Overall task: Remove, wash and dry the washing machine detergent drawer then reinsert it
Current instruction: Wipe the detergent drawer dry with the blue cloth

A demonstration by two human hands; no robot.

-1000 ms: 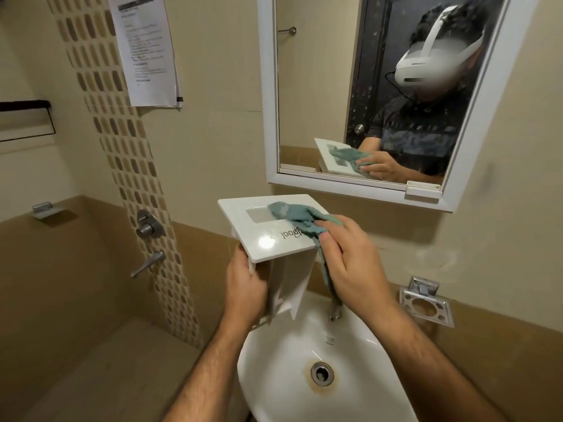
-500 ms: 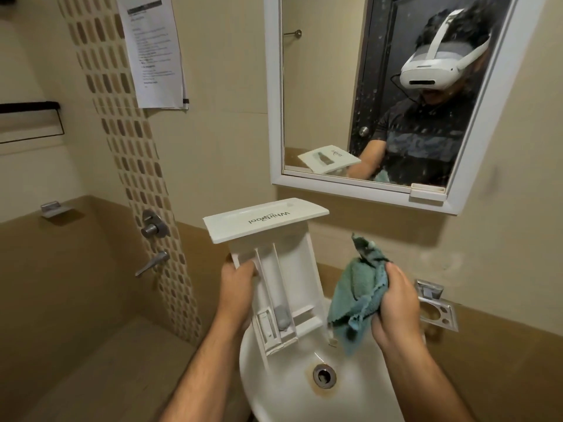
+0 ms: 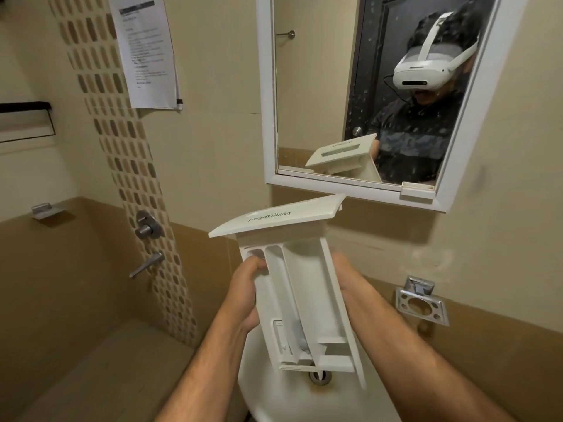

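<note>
The white detergent drawer (image 3: 300,300) hangs over the white sink (image 3: 274,394), front panel up and tilted, its open compartments facing me. My left hand (image 3: 245,287) grips its left wall, the thumb hooked over the rim near the top. My right hand (image 3: 347,275) holds the right side from behind; most of its fingers are hidden by the drawer. The green cloth is out of sight.
A white-framed mirror (image 3: 359,190) hangs just above the drawer's front panel. Chrome toothbrush holder (image 3: 422,303) on the wall at right. Wall taps (image 3: 146,229) and a lever (image 3: 147,264) at left. A paper sheet (image 3: 146,50) is taped on the wall.
The right hand held the green cloth beside the drawer; now the cloth is gone from view and that hand holds the drawer's right side. The drawer has tilted and come closer.
</note>
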